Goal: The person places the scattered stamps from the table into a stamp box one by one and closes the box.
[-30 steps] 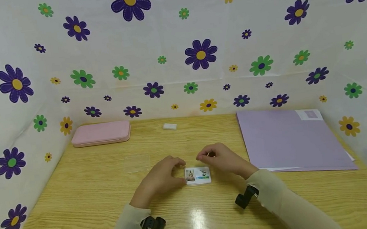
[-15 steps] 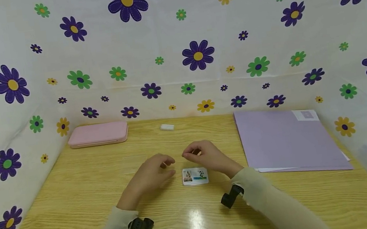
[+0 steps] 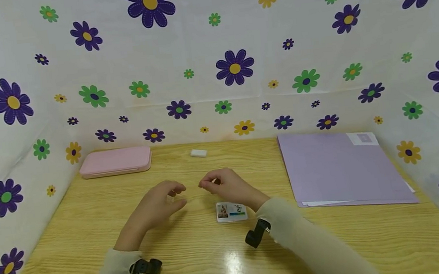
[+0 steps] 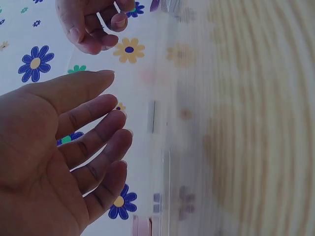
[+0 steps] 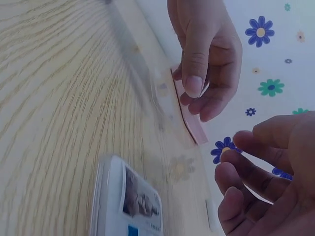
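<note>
While a second earlier both hands flanked the photo card (image 3: 231, 211), the left hand (image 3: 158, 204) had drifted leftward, fingers relaxed and empty; the right hand (image 3: 228, 186), loosely curled, empty, hovered behind the card on the table (image 3: 93, 230).

A pink case (image 3: 115, 161), white eraser (image 3: 198, 153) and purple folder (image 3: 339, 169) — all on the wooden table (image 3: 92, 222).

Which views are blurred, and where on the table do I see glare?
Head view: sharp, with a bright glare streak on the wooden table just below the small card. Left wrist view: left hand fairly sharp, wood grain smeared. Right wrist view: card and both hands soft, wood streaked.
</note>
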A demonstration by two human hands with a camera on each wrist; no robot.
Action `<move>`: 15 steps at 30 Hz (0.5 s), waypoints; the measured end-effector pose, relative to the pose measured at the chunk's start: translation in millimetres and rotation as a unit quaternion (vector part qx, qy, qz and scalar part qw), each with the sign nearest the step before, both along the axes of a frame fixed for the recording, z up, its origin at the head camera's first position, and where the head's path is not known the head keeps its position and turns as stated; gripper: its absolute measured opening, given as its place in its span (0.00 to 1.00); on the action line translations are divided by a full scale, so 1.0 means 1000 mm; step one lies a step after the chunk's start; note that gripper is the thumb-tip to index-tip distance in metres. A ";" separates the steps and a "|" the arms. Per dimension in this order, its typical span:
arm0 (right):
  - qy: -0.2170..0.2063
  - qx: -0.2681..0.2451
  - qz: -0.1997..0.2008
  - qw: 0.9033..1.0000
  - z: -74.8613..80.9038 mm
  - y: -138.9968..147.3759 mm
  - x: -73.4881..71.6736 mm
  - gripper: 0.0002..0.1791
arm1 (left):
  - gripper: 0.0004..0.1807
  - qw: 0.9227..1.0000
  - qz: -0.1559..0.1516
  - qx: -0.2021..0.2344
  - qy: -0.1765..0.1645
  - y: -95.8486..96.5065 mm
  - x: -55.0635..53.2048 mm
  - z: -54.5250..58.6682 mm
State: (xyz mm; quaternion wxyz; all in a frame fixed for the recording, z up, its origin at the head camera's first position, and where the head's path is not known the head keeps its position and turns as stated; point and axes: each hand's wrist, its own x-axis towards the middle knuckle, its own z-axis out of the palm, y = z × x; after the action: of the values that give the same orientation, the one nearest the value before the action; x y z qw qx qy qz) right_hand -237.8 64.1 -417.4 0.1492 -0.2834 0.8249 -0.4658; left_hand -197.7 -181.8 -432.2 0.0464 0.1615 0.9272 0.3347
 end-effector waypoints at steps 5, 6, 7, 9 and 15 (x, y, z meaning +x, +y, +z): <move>0.007 0.020 0.003 1.000 0.000 -0.017 0.000 0.18 | 0.22 1.000 0.006 -0.001 -0.005 -0.020 -0.001 -0.001; 0.007 0.023 0.005 1.000 0.000 -0.021 -0.001 0.19 | 0.22 1.000 0.007 -0.002 -0.003 -0.024 -0.001 -0.001; 0.007 0.026 0.007 1.000 0.001 -0.024 -0.001 0.21 | 0.23 1.000 0.008 -0.001 -0.004 -0.028 -0.002 -0.001; 0.007 0.031 0.009 0.999 0.001 -0.029 -0.002 0.24 | 0.25 1.000 0.010 -0.003 -0.003 -0.036 -0.003 -0.001; 0.006 0.053 0.018 0.998 -0.002 -0.048 -0.005 0.31 | 0.31 1.000 0.009 -0.025 0.006 -0.059 -0.006 0.000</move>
State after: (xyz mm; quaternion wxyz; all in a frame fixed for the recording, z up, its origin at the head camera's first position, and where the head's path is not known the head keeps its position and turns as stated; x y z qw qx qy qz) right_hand -243.3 15.9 -419.6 0.1669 -0.2926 0.8441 -0.4171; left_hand -203.2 -241.2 -432.2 0.0416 0.1539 0.9371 0.3106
